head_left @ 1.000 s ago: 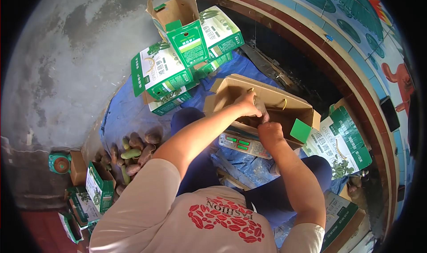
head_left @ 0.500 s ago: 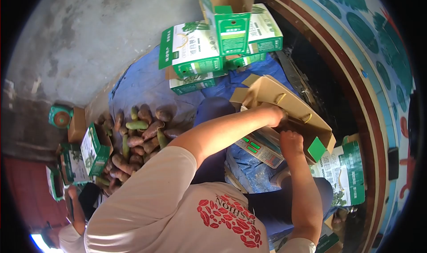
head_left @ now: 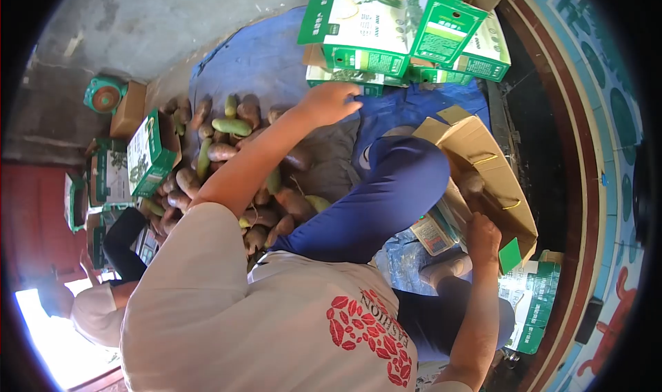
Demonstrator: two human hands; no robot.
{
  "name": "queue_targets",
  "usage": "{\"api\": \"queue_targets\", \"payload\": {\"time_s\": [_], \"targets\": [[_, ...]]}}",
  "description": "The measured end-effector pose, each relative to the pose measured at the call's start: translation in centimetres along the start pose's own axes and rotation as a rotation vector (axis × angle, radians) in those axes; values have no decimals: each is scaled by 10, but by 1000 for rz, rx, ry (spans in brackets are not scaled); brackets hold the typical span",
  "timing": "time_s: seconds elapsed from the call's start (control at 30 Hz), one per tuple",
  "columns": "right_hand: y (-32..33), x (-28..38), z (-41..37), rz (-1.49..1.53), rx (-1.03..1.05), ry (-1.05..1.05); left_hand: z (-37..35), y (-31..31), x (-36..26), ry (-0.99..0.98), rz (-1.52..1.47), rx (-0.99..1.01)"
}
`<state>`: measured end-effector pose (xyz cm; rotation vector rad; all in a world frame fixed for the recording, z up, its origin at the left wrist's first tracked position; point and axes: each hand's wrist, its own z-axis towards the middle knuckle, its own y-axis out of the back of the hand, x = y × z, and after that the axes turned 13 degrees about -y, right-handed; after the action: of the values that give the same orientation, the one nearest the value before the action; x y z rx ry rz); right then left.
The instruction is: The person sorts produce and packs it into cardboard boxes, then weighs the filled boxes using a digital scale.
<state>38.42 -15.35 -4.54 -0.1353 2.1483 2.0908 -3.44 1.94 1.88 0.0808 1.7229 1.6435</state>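
Observation:
My left hand is raised over the blue sheet, left of my bent knee, its fingers loosely curled and apart with nothing visible in them. My right hand grips the near edge of an open cardboard box, which is tilted with its brown inside showing. A brownish radish lies inside the box. Partly under the box is a digital scale; its display is mostly hidden. To the left is a heap of long radishes, some green, some reddish-brown with soil.
Green-and-white printed boxes are stacked at the top, on the blue sheet. Another printed box stands at right. More boxes line the left side, near another person. A wall edge curves along the right.
My left hand has come out of the box and moved up and left, toward the heap. My right hand stays at the box. The view has shifted, and my knee shows more.

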Motion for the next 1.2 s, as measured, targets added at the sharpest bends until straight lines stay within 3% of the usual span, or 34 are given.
{"api": "queue_targets", "payload": {"time_s": [0.03,0.1,0.17,0.37,0.57,0.67,0.77,0.97,1.2], "targets": [[7,2,0,47,51,-26,-27,-20,33,33,8,-21],[8,0,2,81,100,-40,-80,-42,74,199,194,227],[19,4,5,119,181,-76,-139,-76,107,442,133,375],[36,10,8,216,301,-157,-284,-132,129,857,157,788],[36,11,7,209,278,-166,-324,-102,76,957,78,1100],[35,12,8,204,287,-187,-339,-97,68,867,177,1108],[38,14,8,227,291,-197,-376,-119,83,868,372,870],[42,15,9,236,352,-217,-371,-111,91,847,275,944],[28,6,9,182,261,-116,-338,-77,113,981,148,557]]}}
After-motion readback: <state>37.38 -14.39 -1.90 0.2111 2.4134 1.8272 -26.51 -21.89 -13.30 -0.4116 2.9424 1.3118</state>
